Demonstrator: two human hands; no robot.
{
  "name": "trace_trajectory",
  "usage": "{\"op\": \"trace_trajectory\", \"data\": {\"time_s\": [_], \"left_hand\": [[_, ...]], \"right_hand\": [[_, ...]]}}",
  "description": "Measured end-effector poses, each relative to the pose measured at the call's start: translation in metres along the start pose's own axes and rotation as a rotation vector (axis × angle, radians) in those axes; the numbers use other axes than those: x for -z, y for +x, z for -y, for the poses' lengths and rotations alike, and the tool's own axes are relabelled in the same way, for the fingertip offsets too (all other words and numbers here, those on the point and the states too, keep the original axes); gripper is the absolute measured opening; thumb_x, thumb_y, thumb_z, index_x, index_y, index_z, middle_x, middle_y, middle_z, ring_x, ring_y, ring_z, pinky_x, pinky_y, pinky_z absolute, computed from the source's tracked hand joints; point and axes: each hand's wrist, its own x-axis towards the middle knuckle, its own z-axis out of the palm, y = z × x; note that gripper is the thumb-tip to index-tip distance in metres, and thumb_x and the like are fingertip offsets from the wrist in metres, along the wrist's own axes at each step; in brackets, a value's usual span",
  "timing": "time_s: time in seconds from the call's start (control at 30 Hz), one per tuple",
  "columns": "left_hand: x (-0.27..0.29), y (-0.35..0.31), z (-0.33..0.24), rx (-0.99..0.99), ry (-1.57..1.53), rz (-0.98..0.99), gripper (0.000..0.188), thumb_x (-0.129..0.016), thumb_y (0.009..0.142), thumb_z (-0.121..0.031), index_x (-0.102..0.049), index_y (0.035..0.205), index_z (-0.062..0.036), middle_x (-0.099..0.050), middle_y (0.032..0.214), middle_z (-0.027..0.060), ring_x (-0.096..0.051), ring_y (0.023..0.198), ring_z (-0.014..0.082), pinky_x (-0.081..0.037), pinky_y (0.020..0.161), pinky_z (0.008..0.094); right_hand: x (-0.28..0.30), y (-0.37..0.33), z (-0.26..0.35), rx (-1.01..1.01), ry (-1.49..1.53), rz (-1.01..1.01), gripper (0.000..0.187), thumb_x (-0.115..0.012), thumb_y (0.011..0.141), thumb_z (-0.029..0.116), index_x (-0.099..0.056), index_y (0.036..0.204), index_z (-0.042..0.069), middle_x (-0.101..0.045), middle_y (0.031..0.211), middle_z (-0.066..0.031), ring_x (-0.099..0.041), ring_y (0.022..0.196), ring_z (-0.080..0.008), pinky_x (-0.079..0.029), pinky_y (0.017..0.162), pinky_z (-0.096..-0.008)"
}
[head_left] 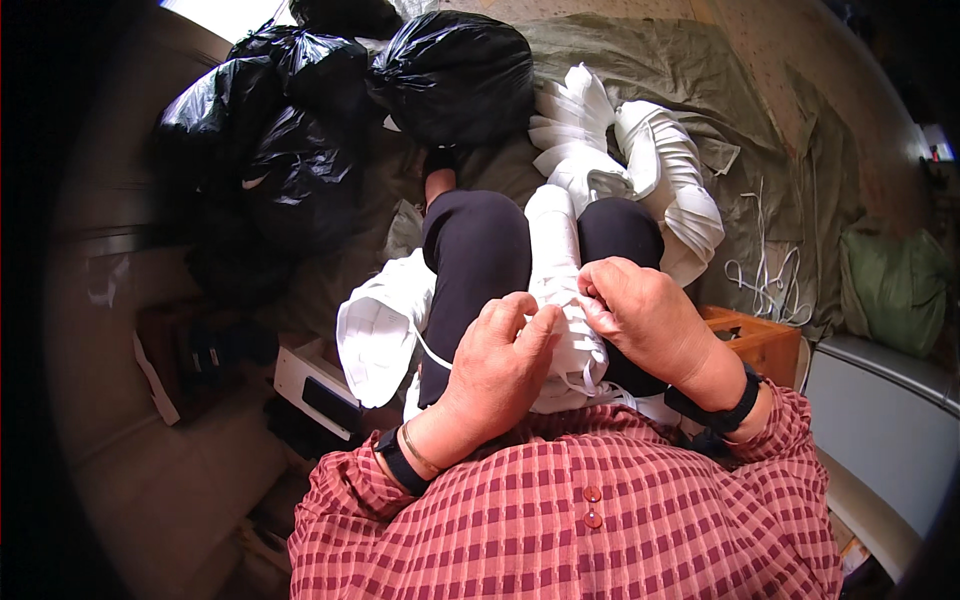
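A white shoe upper (553, 235) lies lengthwise between my knees, with white laces (583, 365) crossing its near end. Over its left edge, my left hand (500, 360) is closed, thumb and forefinger pinched together; what they pinch is too small to tell. On the opposite side my right hand (645, 310) is curled with its fingertips pinched at the lacing, on what looks like a white shoelace. A thin white cord (430, 350) runs from the left toward my left wrist. White uppers (375, 335) sit beside my left thigh.
Nested stacks of white uppers (670, 180) lie beyond my right knee on a greenish cloth (660, 60). Loose white laces (770, 290) are at the right, near a wooden box (765, 345) and a grey cabinet (890, 420). Black plastic bags (455, 80) are piled at the far left.
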Motion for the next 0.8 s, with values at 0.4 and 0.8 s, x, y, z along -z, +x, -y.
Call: {"op": "trace_trajectory", "data": {"time_s": [0.4, 0.8], "left_hand": [[0.001, 0.026, 0.008, 0.131, -0.225, 0.044, 0.021, -0.066, 0.076, 0.004, -0.060, 0.094, -0.0011, -0.058, 0.091, 0.0150, -0.062, 0.077, 0.0335, -0.052, 0.067, 0.0392], [0.004, 0.031, 0.025, 0.293, -0.294, 0.037, 0.010, -0.063, 0.080, 0.006, -0.057, 0.086, 0.0005, -0.058, 0.077, 0.0137, -0.061, 0.067, 0.0268, -0.049, 0.062, 0.0338]], "right_hand": [[0.009, 0.011, -0.022, -0.201, 0.404, 0.128, 0.013, -0.065, 0.083, 0.008, -0.061, 0.091, -0.001, -0.063, 0.081, -0.0154, -0.064, 0.075, -0.0295, -0.052, 0.071, -0.0352], [-0.006, -0.011, -0.027, 0.003, 0.295, -0.001, 0.019, -0.070, 0.083, 0.009, -0.060, 0.099, 0.003, -0.061, 0.086, -0.0121, -0.063, 0.075, -0.0295, -0.051, 0.067, -0.0362]]}}
